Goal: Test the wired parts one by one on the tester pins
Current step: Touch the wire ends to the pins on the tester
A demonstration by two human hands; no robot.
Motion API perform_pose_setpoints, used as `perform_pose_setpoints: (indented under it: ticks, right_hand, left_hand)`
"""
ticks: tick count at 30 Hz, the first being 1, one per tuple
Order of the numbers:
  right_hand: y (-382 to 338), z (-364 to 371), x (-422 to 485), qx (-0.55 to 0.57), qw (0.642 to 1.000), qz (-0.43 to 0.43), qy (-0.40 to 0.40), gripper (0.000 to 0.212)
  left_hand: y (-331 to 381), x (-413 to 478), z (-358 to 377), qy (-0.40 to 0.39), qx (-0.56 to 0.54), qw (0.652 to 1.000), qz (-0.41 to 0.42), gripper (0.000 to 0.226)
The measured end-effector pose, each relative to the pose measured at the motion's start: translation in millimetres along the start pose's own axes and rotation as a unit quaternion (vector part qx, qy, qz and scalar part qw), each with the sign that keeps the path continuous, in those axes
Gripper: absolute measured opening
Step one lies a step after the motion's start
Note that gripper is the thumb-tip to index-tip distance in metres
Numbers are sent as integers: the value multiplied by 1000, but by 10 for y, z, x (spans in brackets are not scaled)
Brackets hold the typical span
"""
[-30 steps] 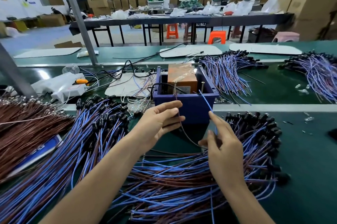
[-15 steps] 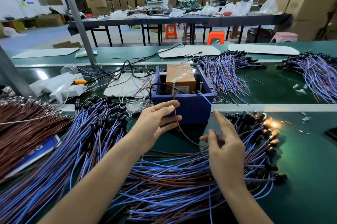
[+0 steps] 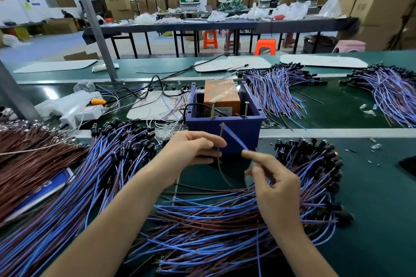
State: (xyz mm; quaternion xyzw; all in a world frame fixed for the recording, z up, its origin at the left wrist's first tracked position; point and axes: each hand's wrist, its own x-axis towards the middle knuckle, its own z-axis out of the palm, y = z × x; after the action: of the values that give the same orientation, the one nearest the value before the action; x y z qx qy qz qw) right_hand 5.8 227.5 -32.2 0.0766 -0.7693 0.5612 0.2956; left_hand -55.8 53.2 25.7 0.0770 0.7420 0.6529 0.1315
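In the head view, the left hand (image 3: 193,152) had a tight grip on the brown wire (image 3: 222,173), pinched between thumb and fingers. The right hand (image 3: 275,183) pinched the blue wire (image 3: 234,136). Both wire tips sat close in front of the blue tester box (image 3: 243,134), below its two pins (image 3: 212,110). I think each tip should touch one pin, both together, held steady. I could not tell where the part's black end lay in the pile (image 3: 225,227).

Dark green bench top (image 3: 373,198), bearing a blue plastic tester box (image 3: 236,134) at centre, one heap of blue-and-brown black-capped wired parts (image 3: 74,186) at left, another heap (image 3: 225,222) in front, brown wire bundle (image 3: 27,159) far left, white power strip (image 3: 76,114), white rounded mats (image 3: 322,61) behind.
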Motion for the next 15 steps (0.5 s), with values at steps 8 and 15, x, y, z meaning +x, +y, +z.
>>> perform_pose_setpoints:
  ticks: [8, 15]
  right_hand:
    - [6, 72, -23, -86, 961, 17, -261, 27]
    - [28, 102, -40, -178, 926, -13, -333, 25]
  left_hand:
    - [103, -73, -802, 165, 488, 856, -27, 26]
    - [-158, 46, -819, 139, 607, 775, -105, 39]
